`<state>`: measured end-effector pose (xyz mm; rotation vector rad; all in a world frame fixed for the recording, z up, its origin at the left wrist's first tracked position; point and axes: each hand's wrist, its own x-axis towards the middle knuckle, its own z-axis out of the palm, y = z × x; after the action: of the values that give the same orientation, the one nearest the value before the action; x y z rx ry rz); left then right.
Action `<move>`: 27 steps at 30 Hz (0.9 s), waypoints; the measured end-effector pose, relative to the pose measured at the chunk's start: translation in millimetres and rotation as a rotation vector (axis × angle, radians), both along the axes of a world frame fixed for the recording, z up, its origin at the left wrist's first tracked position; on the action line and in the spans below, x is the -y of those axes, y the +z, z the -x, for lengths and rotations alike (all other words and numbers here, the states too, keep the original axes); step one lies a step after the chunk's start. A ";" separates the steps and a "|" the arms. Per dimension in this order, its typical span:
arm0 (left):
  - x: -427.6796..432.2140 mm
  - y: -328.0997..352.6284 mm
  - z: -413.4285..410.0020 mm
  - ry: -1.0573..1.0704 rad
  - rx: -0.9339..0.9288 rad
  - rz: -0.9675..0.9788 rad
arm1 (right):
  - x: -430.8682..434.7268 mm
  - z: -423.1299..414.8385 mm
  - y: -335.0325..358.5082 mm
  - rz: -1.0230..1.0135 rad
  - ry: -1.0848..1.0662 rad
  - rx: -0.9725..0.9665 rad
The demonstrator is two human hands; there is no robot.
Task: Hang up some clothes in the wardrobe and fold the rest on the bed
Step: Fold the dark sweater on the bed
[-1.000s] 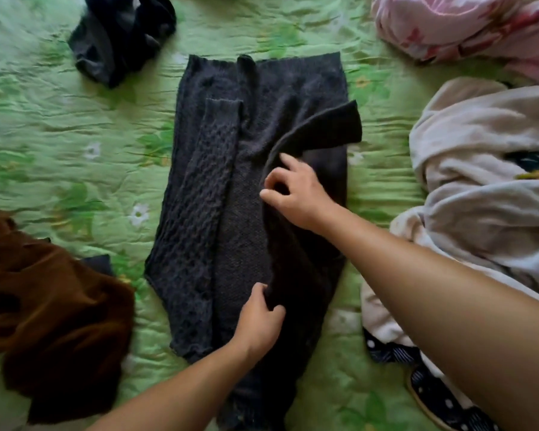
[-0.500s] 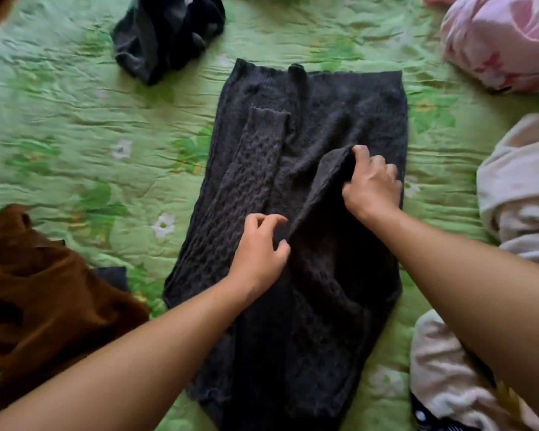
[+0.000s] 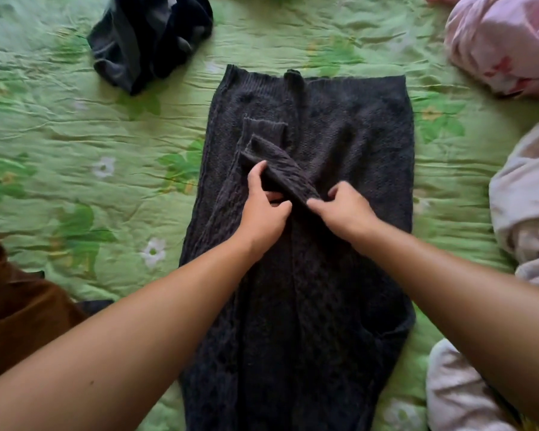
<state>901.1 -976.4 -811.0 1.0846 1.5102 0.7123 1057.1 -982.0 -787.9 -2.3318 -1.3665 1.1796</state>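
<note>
The dark grey knitted cardigan point(image 3: 355, 144) lay flat on the green bed cover point(image 3: 75, 126), in the middle of the view. Its long body ran from the far side toward you and passed under your forearms. Both of its sides were folded inward, so the outline was a long, narrow rectangle.

The first sleeve point(image 3: 227, 197) lay straight along the left part of the body, with its ribbed cuff pointing away from you. The second sleeve point(image 3: 280, 172) crossed over it at a slant, and its cuff rested just on top of the first one.

Your left hand point(image 3: 263, 213) gripped this second sleeve near its middle, with the thumb on the far side and the fingers curled under the knit. Your right hand point(image 3: 346, 209) pinched the same sleeve a little lower, between the thumb and the bent fingers, close beside the left hand. Both hands were over the centre of the cardigan.

Other clothes lay around it on the cover. A dark blue heap point(image 3: 150, 38) was at the far left, apart from the cardigan. A brown garment point(image 3: 22, 309) was at the near left edge. A pink flowered cloth point(image 3: 504, 42) filled the far right corner. A pale garment point(image 3: 529, 206) lay along the right edge, near the cardigan, but it was not possible to tell if they touched.
</note>
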 end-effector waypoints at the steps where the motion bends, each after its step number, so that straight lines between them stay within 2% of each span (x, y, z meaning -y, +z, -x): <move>1: -4.1 3.5 -1.3 -0.003 0.074 0.003 | 15.1 -1.5 -2.3 0.015 0.007 -0.071; 3: -14.7 6.7 -4.5 0.011 0.126 -0.027 | 30.8 -4.0 -4.7 -0.002 0.045 -0.146; 5: -26.7 6.1 -6.6 0.009 0.090 -0.091 | 27.5 -6.4 -8.0 -0.091 0.081 -0.056; 10: -64.9 14.9 -31.7 -0.245 -0.114 -0.232 | 1.1 -21.4 -9.6 -0.257 -0.198 -0.078; 12: -77.0 14.8 -41.4 -0.382 -0.187 -0.234 | -3.6 -31.7 -12.3 -0.181 -0.276 -0.093; 15: -78.5 9.0 -44.3 -0.582 -0.356 -0.280 | 1.2 -43.8 -19.6 -0.025 -0.259 -0.136; 17: -69.9 4.1 -40.9 -0.620 -0.472 -0.279 | 11.4 -49.1 -17.4 0.028 -0.286 -0.293; 19: -52.4 0.0 -35.0 -0.576 -0.508 -0.273 | 27.3 -53.2 -11.7 0.066 -0.309 -0.445; 23: 10.1 -0.2 -16.8 -0.520 -0.448 -0.288 | 77.9 -60.8 -8.3 0.054 -0.176 -0.359; 25: 48.8 2.8 -7.2 -0.571 -0.447 -0.253 | 108.3 -62.1 -7.6 0.119 0.014 -0.226; 27: 83.2 3.9 2.4 -0.657 -0.461 -0.214 | 132.8 -60.9 -2.0 0.146 0.252 -0.014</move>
<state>898.7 -1059.6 -807.1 1.8815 1.3311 0.1643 1118.0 -1114.8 -789.9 -2.2913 -1.6601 1.4063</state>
